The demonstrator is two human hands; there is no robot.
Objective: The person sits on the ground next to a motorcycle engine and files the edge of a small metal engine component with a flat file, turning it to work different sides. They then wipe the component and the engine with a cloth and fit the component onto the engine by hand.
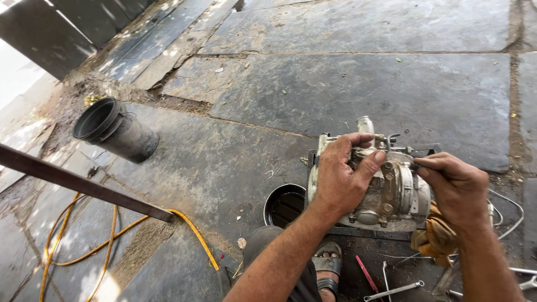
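A dirty grey metal carburettor (391,193) stands upright on a dark metal plate in front of me. My left hand (342,173) grips its left side, fingers wrapped over the top. My right hand (456,187) pinches a small part at the carburettor's upper right edge, with a brown rag (433,235) bunched under the palm. What the right fingertips pinch is too small to tell.
A small round black bowl (283,205) sits left of the carburettor. A black plastic bucket (114,130) lies tipped at left. A yellow hose (112,235) and a rusty bar (84,183) cross the stone floor. Spanners (394,290) and a red-handled tool (366,274) lie by my sandalled foot (328,268).
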